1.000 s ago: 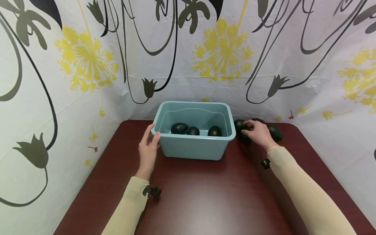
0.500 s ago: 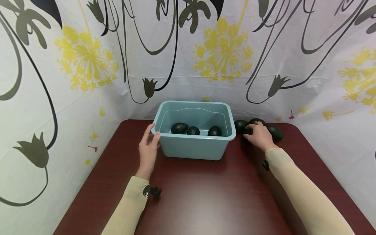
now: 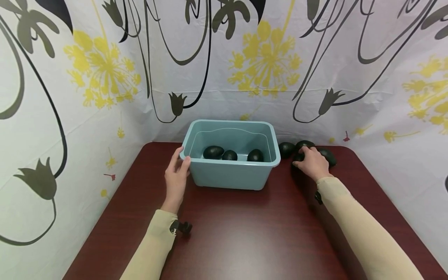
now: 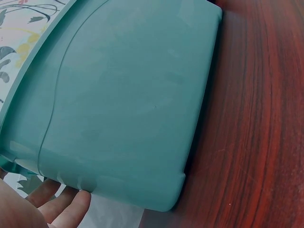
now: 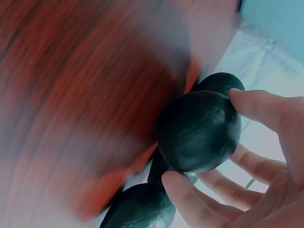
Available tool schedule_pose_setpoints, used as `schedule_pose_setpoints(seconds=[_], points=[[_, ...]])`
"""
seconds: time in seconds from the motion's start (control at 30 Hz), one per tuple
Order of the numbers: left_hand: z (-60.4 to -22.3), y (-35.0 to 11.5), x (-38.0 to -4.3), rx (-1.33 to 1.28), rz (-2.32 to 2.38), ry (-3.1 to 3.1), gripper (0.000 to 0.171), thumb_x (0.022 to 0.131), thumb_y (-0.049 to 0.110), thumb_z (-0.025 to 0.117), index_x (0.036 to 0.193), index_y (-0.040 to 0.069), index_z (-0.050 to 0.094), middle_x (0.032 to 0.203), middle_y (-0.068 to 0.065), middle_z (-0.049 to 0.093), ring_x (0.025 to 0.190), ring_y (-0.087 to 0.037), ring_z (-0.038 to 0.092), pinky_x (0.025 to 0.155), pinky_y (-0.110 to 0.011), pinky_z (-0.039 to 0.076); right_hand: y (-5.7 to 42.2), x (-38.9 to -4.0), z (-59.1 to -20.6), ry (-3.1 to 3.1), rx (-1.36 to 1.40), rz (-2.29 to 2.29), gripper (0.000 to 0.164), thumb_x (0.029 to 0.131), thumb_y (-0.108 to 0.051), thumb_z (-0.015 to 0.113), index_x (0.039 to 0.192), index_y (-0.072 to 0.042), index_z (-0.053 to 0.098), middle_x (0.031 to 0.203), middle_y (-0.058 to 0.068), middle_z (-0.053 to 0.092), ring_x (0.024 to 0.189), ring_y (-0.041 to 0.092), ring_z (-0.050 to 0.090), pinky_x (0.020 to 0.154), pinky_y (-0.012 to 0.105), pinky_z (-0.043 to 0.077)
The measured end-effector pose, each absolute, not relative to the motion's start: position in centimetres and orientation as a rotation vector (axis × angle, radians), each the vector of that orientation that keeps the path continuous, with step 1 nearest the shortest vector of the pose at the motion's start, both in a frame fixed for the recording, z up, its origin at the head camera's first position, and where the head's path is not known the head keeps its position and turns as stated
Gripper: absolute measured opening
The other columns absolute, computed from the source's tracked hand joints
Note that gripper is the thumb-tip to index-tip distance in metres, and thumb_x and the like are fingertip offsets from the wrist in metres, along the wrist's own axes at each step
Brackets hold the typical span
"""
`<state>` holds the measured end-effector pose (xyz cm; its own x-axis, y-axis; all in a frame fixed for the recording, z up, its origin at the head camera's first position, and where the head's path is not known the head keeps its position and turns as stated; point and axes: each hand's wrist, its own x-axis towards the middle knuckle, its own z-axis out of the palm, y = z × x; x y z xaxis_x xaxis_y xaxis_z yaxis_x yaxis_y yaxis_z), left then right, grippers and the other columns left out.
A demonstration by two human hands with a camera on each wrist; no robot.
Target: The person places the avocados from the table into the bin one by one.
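My left hand [image 3: 176, 181] grips the front left corner of a light blue plastic bin [image 3: 231, 175], and in the left wrist view its fingers [image 4: 71, 209] curl against the wall. Three dark avocados lie inside: one at the left [image 3: 214, 152], one in the middle [image 3: 229, 155] and one to the right [image 3: 255, 155]. Right of the bin, my right hand [image 3: 312, 163] holds an avocado [image 5: 197, 133] between thumb and fingers. Beside it lie another avocado [image 3: 286, 149], one behind [image 3: 305, 144] and one to the right [image 3: 329, 156], partly covered by the hand.
The dark red-brown wooden table [image 3: 231, 233] runs toward me in front of the bin. A white curtain [image 3: 217, 77] with yellow and grey flowers hangs close behind the table and along both sides. Each wrist wears a small black camera [image 3: 182, 227].
The right hand has shifted slightly right and back toward me with the avocado it holds, uncovering more of the one nearest the bin. The left hand and the bin have stayed put.
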<state>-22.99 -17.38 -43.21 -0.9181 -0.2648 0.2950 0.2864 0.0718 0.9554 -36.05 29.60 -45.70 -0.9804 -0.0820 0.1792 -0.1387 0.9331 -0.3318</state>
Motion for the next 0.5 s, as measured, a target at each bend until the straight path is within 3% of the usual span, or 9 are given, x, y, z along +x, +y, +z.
schedule_pose_setpoints(seconds=[0.27, 0.5], points=[[-43.25, -17.33, -22.98, -0.031, -1.918, -1.942, 0.055, 0.099, 0.034, 0.067, 0.15, 0.025, 0.049, 0.15, -0.014, 0.047, 0.126, -0.035, 0.053, 0.098, -0.059, 0.045, 30.21, -35.96, -46.15, -2.932, 0.123, 0.543, 0.061, 0.084, -0.032, 0.08, 0.13, -0.001, 0.053, 0.118, 0.029, 0.051, 0.101, 0.052, 0.054, 0.076, 0.065, 0.046], [-43.21, -17.35, -23.02, -0.026, -1.919, -1.941, 0.054, 0.099, 0.034, 0.067, 0.15, 0.025, 0.049, 0.15, -0.013, 0.047, 0.125, -0.033, 0.054, 0.098, -0.059, 0.046, 30.43, -35.89, -46.33, -2.937, 0.113, 0.56, 0.065, 0.084, -0.03, 0.079, 0.132, 0.0, 0.049, 0.117, 0.033, 0.051, 0.102, 0.056, 0.054, 0.076, 0.068, 0.045]])
